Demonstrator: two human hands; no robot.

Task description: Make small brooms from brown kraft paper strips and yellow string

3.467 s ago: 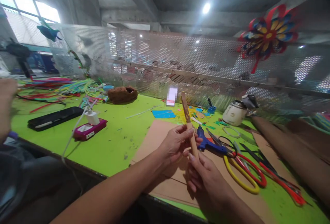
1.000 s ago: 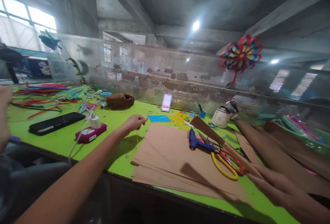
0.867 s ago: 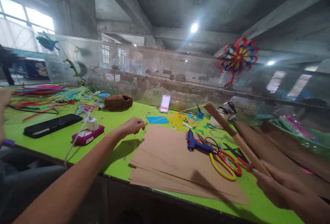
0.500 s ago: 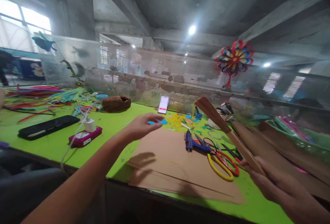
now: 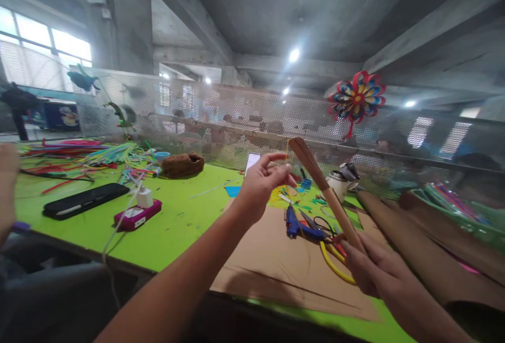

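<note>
My right hand is wrapped round the light wooden-coloured handle of a brown folded fan-like object, which tilts up to the left. A thin yellow strand hangs at its tip. Beside that tip is my left hand, with its fingers curled and thumb near them; whether they pinch the strand is too small to tell. Beneath, a blue glue gun and scissors with yellow handles lie on brown cardboard.
A magenta power strip, a black case and a brown pouch lie on the left. Coloured strips pile behind them. A bottle and a green basket stand right. Part of another person shows at the left edge.
My left hand has moved right and up to the brown object's tip, its fingers more curled. The brown object has shifted left with my right hand. The view has turned slightly left.
</note>
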